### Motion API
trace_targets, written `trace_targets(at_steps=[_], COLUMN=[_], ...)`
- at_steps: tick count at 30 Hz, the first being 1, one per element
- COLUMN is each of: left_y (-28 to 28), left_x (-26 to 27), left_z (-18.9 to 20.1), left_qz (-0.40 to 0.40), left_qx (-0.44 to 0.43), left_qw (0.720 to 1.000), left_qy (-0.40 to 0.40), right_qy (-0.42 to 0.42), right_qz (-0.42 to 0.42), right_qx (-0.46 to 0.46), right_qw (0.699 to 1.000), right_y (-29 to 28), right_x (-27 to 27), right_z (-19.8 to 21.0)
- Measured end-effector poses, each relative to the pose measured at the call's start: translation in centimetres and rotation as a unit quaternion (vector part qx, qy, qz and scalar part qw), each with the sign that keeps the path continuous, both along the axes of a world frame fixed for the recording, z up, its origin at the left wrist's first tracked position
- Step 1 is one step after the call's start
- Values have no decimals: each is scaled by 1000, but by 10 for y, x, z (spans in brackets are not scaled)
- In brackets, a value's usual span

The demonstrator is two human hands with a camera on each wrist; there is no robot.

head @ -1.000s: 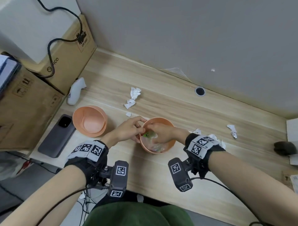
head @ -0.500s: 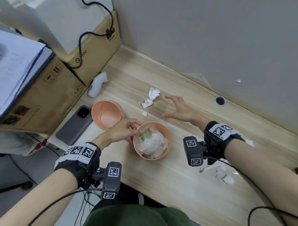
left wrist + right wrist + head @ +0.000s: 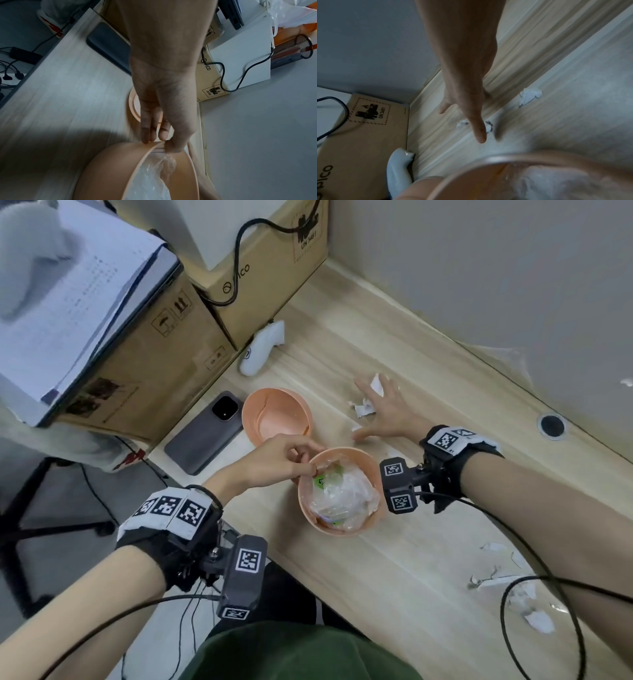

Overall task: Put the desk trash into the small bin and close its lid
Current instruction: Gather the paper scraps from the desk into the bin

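The small orange bin [image 3: 356, 529] stands near the desk's front edge with crumpled clear plastic [image 3: 342, 494] inside it. My left hand [image 3: 308, 462] pinches its near-left rim [image 3: 137, 169], thumb inside and fingers outside [image 3: 148, 136]. The bin's orange lid [image 3: 277, 416] lies upturned just behind. My right hand [image 3: 373, 402] is spread flat, fingers straight, over torn white paper scraps [image 3: 363, 409] farther back; it grips nothing. The right wrist view shows its fingers [image 3: 479, 135] above the scraps [image 3: 462, 123], with another crumpled scrap [image 3: 529, 96] beside them.
A dark phone [image 3: 202, 433] lies left of the lid. A white controller [image 3: 262, 350] leans against cardboard boxes [image 3: 144, 364] at the back left. More paper scraps [image 3: 513, 580] lie at the front right. The grey wall [image 3: 479, 285] borders the desk behind.
My right hand left the bin and reached back to the paper scraps. My left hand stayed on the bin's rim. The head view swung left and closer.
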State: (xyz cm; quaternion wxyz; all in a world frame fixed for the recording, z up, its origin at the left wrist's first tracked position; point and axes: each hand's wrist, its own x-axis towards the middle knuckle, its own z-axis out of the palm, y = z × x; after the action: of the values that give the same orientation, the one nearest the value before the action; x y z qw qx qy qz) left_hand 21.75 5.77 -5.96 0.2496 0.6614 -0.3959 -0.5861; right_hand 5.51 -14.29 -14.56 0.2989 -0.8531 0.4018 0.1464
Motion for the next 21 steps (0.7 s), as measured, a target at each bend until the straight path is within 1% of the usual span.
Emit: trace_targets(at_steps=[3, 6, 8, 10, 13, 15, 17, 18, 19, 21], left_y=[1, 0, -1, -3, -6, -9, -13, -15, -17, -21], left_x=[1, 0, 0, 0, -1, -4, -8, -10, -12, -15], left_z=[-1, -1, 0, 1, 1, -1, -3, -5, -6, -7], left_qz=[6, 8, 9, 5, 6, 6, 5, 7, 10, 14], left_qx=[3, 4, 2, -1, -1, -1, -2, -1, 1, 0], left_qw=[1000, 1000, 1000, 1000, 1000, 1000, 1000, 1000, 1000, 1000], left_qy=[3, 9, 12, 15, 13, 17, 19, 19, 21, 19], right_qy=[22, -17, -47, -68, -115, -182, -262, -297, -322, -334], right_qz=[57, 92, 96, 68, -44, -145, -221, -228, -215, -145], right_qx=[-42, -63, -48, -31, -11, 20, 72, 99, 122, 163], right_qw=[997, 994, 993, 995, 992, 972, 937, 922, 914, 917], right_y=[8, 23, 31, 36, 34, 28, 25, 26, 30, 42], right_x=[3, 0, -7, -20, -42, -51, -56, -56, -55, -51], right_z=[-5, -2, -3, -3, 13, 39, 71, 87, 102, 125])
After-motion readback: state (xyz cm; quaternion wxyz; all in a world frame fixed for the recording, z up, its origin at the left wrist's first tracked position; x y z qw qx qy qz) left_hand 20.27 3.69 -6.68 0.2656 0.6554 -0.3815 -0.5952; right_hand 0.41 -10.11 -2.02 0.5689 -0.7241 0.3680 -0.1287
